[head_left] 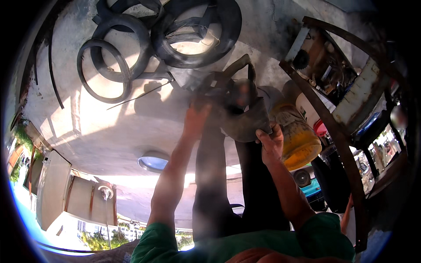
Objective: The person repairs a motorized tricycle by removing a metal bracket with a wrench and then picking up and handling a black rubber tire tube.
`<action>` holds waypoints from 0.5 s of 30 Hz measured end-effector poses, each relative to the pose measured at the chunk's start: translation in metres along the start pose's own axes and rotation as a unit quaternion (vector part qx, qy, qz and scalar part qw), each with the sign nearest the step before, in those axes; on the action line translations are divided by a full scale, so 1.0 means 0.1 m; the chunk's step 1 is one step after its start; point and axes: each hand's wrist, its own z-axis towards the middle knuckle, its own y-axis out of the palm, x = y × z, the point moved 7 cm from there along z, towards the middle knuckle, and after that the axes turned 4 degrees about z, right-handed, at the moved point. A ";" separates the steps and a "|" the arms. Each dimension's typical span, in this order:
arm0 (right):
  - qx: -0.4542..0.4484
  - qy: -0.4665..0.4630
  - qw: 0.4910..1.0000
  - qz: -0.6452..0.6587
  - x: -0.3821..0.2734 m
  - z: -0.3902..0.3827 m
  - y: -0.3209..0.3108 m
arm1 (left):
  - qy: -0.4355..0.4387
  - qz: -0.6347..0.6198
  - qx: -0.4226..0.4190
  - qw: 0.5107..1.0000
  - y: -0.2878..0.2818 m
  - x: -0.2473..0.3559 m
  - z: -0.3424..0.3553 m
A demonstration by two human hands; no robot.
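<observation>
A dark, curved piece of rubber (247,125), bent like a strip cut from a tyre, is in front of my legs. My right hand (272,142) is closed on its lower right edge, thumb on top. At the left side of the dark rubber is my left hand (198,116); its fingers are lost in haze and blur, so their grip does not show. More dark strips (239,70) loop up beyond the hands, and I cannot tell whether they are part of the same piece.
Tyres and rubber rings (197,59) lie on the concrete floor at the far left and middle. A yellow bucket (302,147) stands right of my right hand, near a rusty metal frame (337,127) and a box of loose parts (322,61). A blue basin (153,163) is left of my legs.
</observation>
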 end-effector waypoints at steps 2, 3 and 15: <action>0.026 -0.009 1.000 0.015 -0.21 0.04 0.16 | -0.018 -0.072 -0.044 0.996 -0.32 0.23 -0.68; 0.013 -0.012 1.000 0.010 -0.28 0.05 0.24 | -0.040 -0.112 -0.077 0.990 -0.47 0.36 -1.02; -0.512 -0.167 0.765 -0.353 -1.46 -2.37 1.97 | 0.026 -0.316 -0.019 0.948 -1.31 1.84 -3.63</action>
